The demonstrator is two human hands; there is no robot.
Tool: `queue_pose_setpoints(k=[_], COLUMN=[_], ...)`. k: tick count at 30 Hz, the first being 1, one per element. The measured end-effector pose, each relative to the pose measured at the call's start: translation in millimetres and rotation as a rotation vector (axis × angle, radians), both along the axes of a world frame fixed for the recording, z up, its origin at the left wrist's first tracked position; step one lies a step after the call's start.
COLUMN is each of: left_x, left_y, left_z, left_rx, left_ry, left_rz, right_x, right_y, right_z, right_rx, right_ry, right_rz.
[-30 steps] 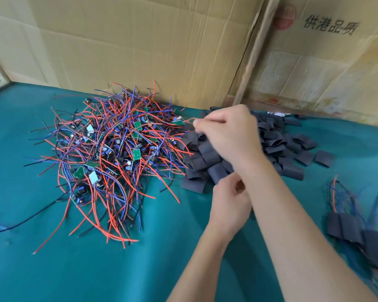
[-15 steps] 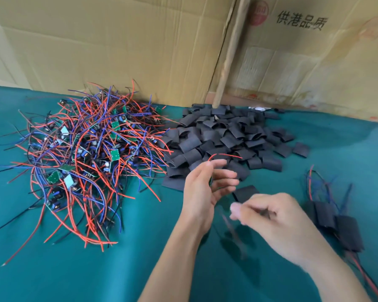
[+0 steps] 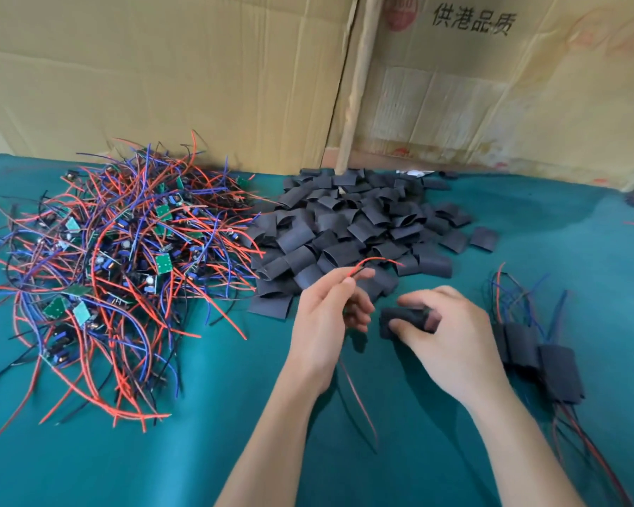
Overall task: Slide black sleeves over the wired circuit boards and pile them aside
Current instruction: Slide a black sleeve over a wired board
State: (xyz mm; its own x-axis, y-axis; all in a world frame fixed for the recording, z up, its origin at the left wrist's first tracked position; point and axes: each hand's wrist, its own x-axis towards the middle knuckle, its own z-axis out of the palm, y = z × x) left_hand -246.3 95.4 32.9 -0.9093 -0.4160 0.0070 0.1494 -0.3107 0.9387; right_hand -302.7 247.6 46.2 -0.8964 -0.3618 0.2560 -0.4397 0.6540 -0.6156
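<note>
A tangled heap of green circuit boards with red, blue and black wires (image 3: 118, 258) lies on the left of the teal cloth. A pile of flat black sleeves (image 3: 352, 228) sits behind my hands. My left hand (image 3: 326, 316) pinches a red wire (image 3: 374, 260) whose end curls up over the sleeve pile; more wire trails down below my wrist. Just to its right, my right hand (image 3: 443, 331) grips a black sleeve (image 3: 403, 316) between thumb and fingers. Whatever board is attached is hidden by my hands. Several sleeved boards (image 3: 542, 360) with wires lie at the right.
The teal cloth (image 3: 162, 451) covers the table. Cardboard sheets (image 3: 198, 75) stand along the back edge, with a printed cardboard box (image 3: 491, 86) at the right. A few loose sleeves (image 3: 484, 238) lie to the right of the pile.
My right hand came back from the wire heap and now grips a black sleeve beside my left hand. My left hand rose and now pinches the red wire.
</note>
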Motion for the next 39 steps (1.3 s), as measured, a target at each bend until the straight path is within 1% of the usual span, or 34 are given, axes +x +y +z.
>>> queue_pose_setpoints(k=[2, 3, 5, 6, 7, 10, 12, 18, 21, 23, 25, 27, 29, 31, 34, 39], left_x=[0, 0, 1, 1, 2, 2, 2, 3, 2, 1, 1, 2, 3, 4, 5, 5], left_y=[2, 3, 5, 5, 5, 5, 3, 2, 2, 1, 0, -1, -2, 0, 1, 0], left_z=[1, 2, 1, 0, -1, -2, -3, -2, -4, -3, -1, 1, 1, 2, 3, 6], left_rx=[-0.049, -0.071, -0.113, -0.136, -0.167, -0.29, -0.312, -0.204, -0.118, -0.03, 0.117, 0.203, 0.21, 0.19, 0.185, 0.235], left_ry=[0.007, 0.008, 0.004, 0.002, -0.003, -0.032, -0.054, -0.063, -0.042, -0.018, 0.018, 0.042, 0.049, 0.05, 0.052, 0.045], left_rz=[-0.029, -0.036, -0.036, -0.034, -0.03, -0.013, 0.013, 0.027, 0.039, 0.051, 0.041, 0.025, 0.016, 0.022, 0.045, 0.077], right_x=[1, 1, 3, 6, 10, 22, 28, 31, 29, 26, 20, 11, 4, -1, -5, -8], right_y=[5, 6, 4, 1, -3, -15, -21, -23, -22, -19, -14, -7, 1, 7, 12, 15], right_z=[1, 1, 6, 9, 10, 8, 6, 3, 5, 8, 9, 11, 13, 13, 12, 12], right_rx=[-0.111, -0.212, -0.482, -0.569, -0.597, -0.514, -0.51, -0.524, -0.555, -0.617, -0.732, -0.922, -1.141, -1.307, -1.439, -1.56], right_ry=[-0.039, -0.096, -0.258, -0.316, -0.332, -0.278, -0.266, -0.249, -0.243, -0.244, -0.265, -0.314, -0.41, -0.505, -0.594, -0.652], right_rz=[-0.03, -0.04, 0.003, 0.026, 0.049, 0.11, 0.13, 0.144, 0.134, 0.107, 0.03, -0.056, -0.112, -0.148, -0.19, -0.269])
